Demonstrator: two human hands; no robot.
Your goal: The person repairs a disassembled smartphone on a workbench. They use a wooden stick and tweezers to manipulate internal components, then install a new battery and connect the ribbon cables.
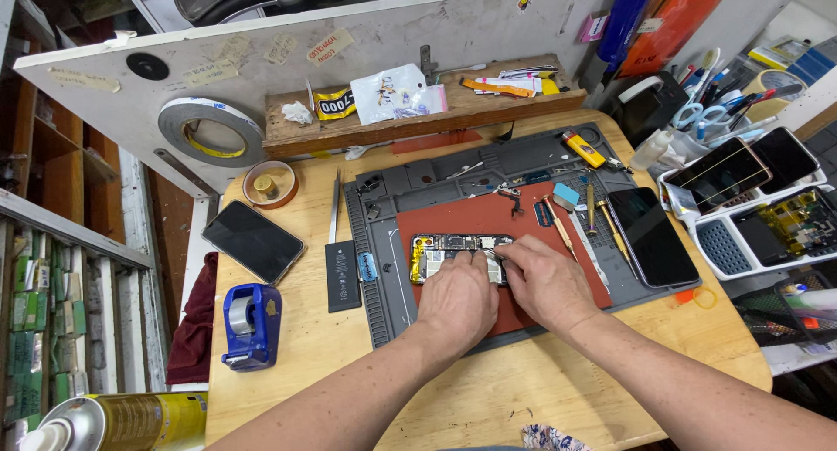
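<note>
We rest our left hand [459, 296] and right hand [542, 281] on the opened phone [445, 250], fingers [510, 249] pinching a part we cannot make out; its battery [342, 276] lies at nine o'clock.

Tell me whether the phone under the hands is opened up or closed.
Opened up: the phone on the red mat shows bare circuitry and yellow parts inside its frame, while the left hand and right hand rest over it.

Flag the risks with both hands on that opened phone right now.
1. Both hands, left hand and right hand, cover the opened phone; a slip could damage exposed parts.
2. The loose battery could get knocked.
3. Screwdrivers near the right hand may roll.
</note>
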